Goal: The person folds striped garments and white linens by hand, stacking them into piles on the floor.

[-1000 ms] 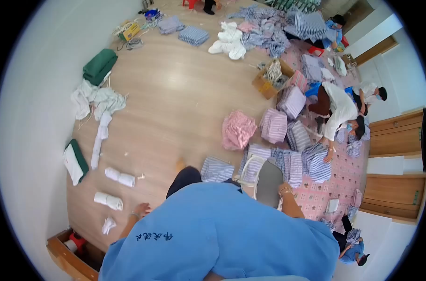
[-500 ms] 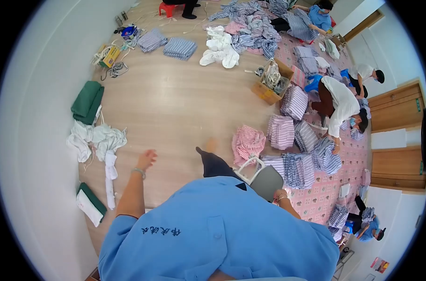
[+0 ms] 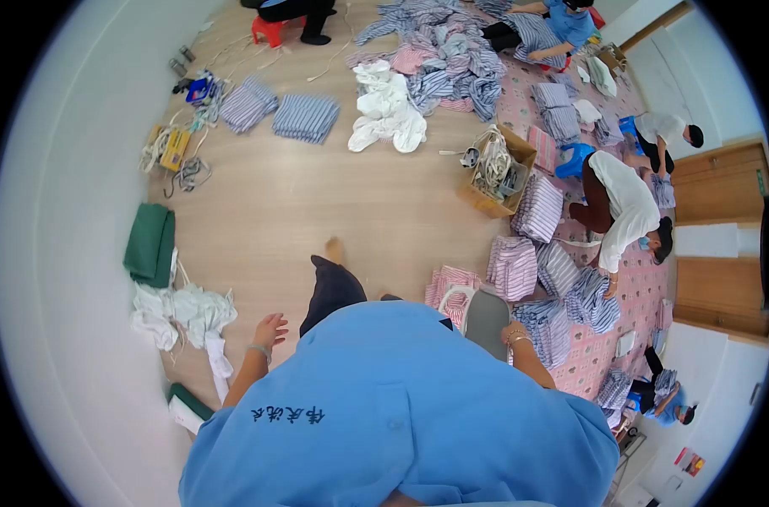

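My left hand [image 3: 270, 329] hangs to the left of my body, fingers apart, with nothing in it. Below it to the left, white cloths [image 3: 190, 314] lie in a loose heap by the wall. At my right side, my right hand [image 3: 515, 332] is closed round the edge of a chair with a grey panel [image 3: 486, 324] and a pale frame, perhaps a folding one. Just beyond the chair is a pink-striped bundle [image 3: 454, 281], partly hidden by the frame. Blue-striped folded clothes [image 3: 543, 329] lie right beside the chair.
A cardboard box [image 3: 492, 198] of cords stands ahead on the right, near striped stacks [image 3: 538, 209]. A person in white [image 3: 629, 203] bends over clothes there. Farther ahead are white cloths [image 3: 384, 110], folded striped clothes [image 3: 306, 117] and a mixed heap [image 3: 452, 55]. Green folded cloth [image 3: 150, 245] lies left.
I have stepped forward, so floor items sit nearer. The chair has come along in my right hand, its panel now more upright in view. My left hand has swung back closer to my body.
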{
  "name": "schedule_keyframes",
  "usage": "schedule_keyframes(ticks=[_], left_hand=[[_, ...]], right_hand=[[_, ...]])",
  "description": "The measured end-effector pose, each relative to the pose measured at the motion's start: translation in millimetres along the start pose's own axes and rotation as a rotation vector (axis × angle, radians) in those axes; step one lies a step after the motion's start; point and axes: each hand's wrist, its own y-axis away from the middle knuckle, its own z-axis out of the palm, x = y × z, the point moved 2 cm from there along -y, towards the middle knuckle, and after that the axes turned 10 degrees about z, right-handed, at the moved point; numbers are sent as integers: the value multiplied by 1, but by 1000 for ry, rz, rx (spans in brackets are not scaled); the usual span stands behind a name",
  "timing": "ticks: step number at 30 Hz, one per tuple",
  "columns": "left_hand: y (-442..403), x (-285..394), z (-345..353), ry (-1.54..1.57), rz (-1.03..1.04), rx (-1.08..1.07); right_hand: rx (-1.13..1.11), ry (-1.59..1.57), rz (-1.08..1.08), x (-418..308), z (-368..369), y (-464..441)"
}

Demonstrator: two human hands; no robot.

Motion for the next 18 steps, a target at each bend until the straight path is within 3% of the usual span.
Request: schedule_keyframes(ticks=[2, 7, 9, 10, 11, 12, 14, 16, 18], left_hand=[[-41, 33, -9, 46, -3, -13], [-162, 143, -50, -385, -12, -259], [-189, 221, -60, -382, 137, -277], [-196, 281, -53, -399, 156, -274], [-230, 304, -64, -321, 161, -288], [-272, 331, -72, -338, 167, -272], [-332, 388, -85, -383, 155, -183], [-365, 456, -78, -358, 220, -40], [-397, 508, -46, -334, 270, -86]], right_hand=[[28, -56, 20, -34, -35, 17], [76, -315, 101, -102, -85, 49], [101, -381, 58, -126, -99, 41], [266, -516, 70, -135, -104, 49], [258, -509, 74, -144, -90, 27], [288, -546, 150, -163, -97, 34], [243, -502, 13, -210, -170, 91], [127, -421, 165, -257, -183, 65], [261, -487, 162, -275, -122, 17]])
